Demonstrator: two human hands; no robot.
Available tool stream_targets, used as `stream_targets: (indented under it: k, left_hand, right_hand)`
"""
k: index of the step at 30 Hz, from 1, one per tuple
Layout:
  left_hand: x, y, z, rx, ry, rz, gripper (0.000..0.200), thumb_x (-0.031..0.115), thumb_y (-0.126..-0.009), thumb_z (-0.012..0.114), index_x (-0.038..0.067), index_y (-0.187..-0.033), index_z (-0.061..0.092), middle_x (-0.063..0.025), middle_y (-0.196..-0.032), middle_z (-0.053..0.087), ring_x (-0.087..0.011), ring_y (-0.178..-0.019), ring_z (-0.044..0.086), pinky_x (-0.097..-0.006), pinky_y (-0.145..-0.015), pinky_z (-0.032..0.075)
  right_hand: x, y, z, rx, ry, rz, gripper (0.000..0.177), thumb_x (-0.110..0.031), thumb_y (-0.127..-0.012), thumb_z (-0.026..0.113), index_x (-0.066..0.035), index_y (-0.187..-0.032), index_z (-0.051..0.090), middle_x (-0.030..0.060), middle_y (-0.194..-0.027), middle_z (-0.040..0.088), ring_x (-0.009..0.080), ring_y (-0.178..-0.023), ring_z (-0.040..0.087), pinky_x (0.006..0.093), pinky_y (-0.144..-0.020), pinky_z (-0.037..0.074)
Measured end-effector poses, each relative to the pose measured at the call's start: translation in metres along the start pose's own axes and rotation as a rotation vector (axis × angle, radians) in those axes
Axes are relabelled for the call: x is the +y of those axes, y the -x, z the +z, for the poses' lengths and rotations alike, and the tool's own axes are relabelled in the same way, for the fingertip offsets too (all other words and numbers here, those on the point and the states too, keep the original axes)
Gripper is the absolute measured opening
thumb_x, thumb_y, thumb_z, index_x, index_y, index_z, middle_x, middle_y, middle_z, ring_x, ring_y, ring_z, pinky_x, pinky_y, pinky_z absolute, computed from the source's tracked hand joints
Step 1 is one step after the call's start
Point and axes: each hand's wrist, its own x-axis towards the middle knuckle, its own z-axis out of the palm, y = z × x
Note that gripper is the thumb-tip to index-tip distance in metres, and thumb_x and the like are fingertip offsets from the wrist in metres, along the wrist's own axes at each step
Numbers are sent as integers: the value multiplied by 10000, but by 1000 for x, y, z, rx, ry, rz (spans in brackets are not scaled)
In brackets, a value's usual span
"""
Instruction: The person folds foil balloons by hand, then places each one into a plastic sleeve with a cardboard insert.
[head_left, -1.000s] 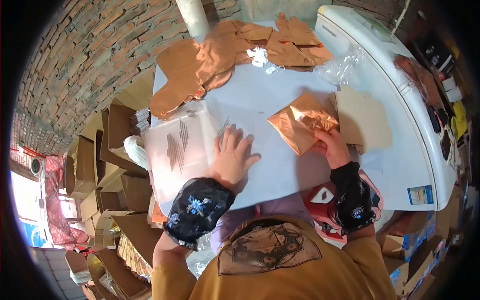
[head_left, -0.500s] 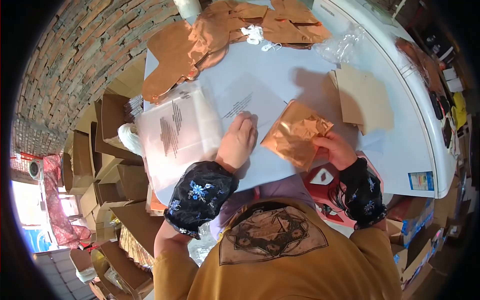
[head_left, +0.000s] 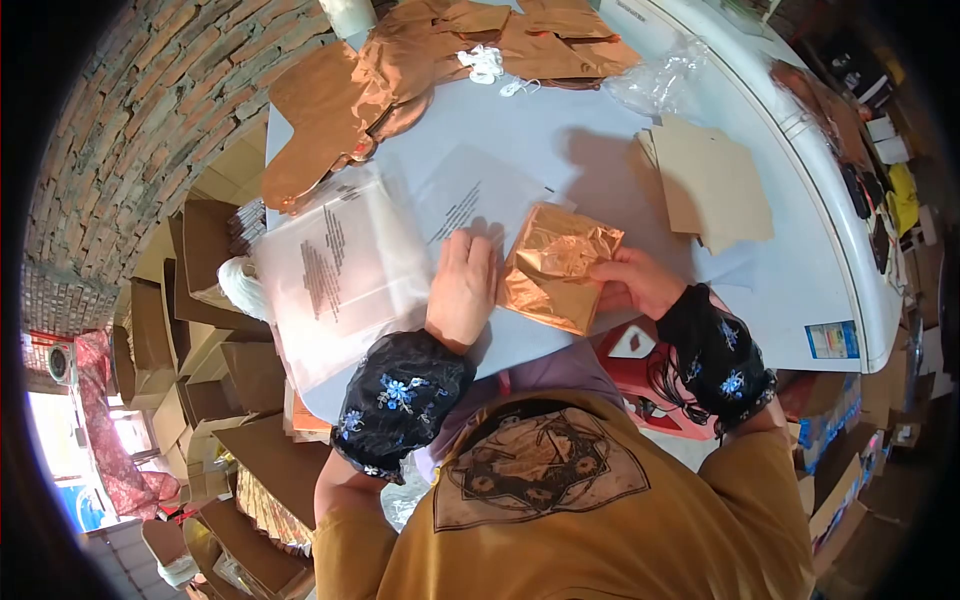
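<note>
My right hand (head_left: 640,283) pinches the right edge of a folded, shiny copper-coloured foil packet (head_left: 555,265), held just over the table near its front edge. A clear plastic bag (head_left: 470,180) with dark printed lines lies flat beyond my left hand (head_left: 463,288). The fingers of that hand are bent and close together on the bag's near edge, beside the packet's left side; the fingertips are partly hidden. Left of it lies a stack of similar clear printed bags (head_left: 340,260).
Copper foil sheets (head_left: 330,110) cover the table's far left and back, with white string (head_left: 483,64) on them. Beige cardboard pieces (head_left: 710,180) lie to the right, near crumpled clear plastic (head_left: 660,85). Open cardboard boxes (head_left: 270,460) stand at the left. A white appliance (head_left: 840,250) borders the right.
My right hand has brought the foil packet left, close to my left hand, and turned it flatter. My left hand stays by the bag; the whole view has shifted slightly.
</note>
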Motion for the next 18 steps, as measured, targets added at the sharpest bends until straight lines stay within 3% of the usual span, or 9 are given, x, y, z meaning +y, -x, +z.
stream_targets:
  k: [11, 18]
  left_hand:
    - [14, 6, 2, -49, -224, 22, 157, 76, -830, 641, 40, -958, 556, -136, -921, 521, -336, -887, 543, -440, -772, 461]
    - [32, -8, -1, -59, -267, -10, 209, 117, -813, 642, 43, -985, 548, -134, -974, 515, -331, -926, 523, -430, -798, 442]
  right_hand:
    - [-6, -9, 10, 26, -17, -25, 321, -160, -943, 591, 5, -1218, 569, 128, -1122, 666, 222, -979, 691, 367, -913, 577]
    - [-11, -27, 33, 32, 35, -76, 348, -204, -927, 629, 0, -1206, 583, 110, -1063, 683, 200, -941, 700, 336, -853, 588]
